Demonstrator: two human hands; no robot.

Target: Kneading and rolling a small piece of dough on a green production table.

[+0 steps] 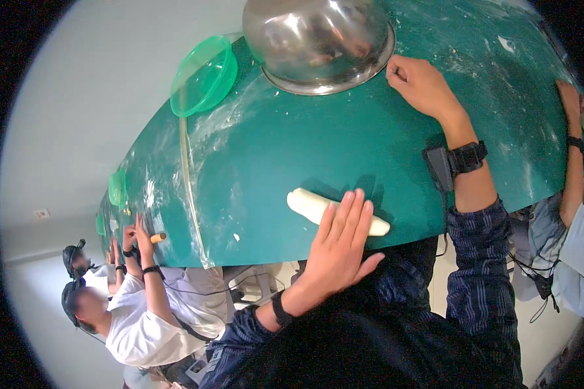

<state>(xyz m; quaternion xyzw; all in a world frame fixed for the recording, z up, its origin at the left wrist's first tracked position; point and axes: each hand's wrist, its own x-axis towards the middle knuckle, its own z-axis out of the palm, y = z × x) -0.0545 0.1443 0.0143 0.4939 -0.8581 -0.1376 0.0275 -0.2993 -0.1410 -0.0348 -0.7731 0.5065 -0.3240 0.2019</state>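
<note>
On a green tabletop (259, 155) streaked with white powder (211, 139), with a steel bowl (318, 45) seemingly rim-down toward the far side, a pale dough log (307, 203) near the close edge, beneath the open left hand (334, 254), flat with fingers outstretched. Just beside the bowl's rim, the right hand (423, 83), loosely closed, with nothing visible in its fingers. By appearances, already shaped into one long, smooth, uncut piece, with no way to tell how much shaping is left.
</note>
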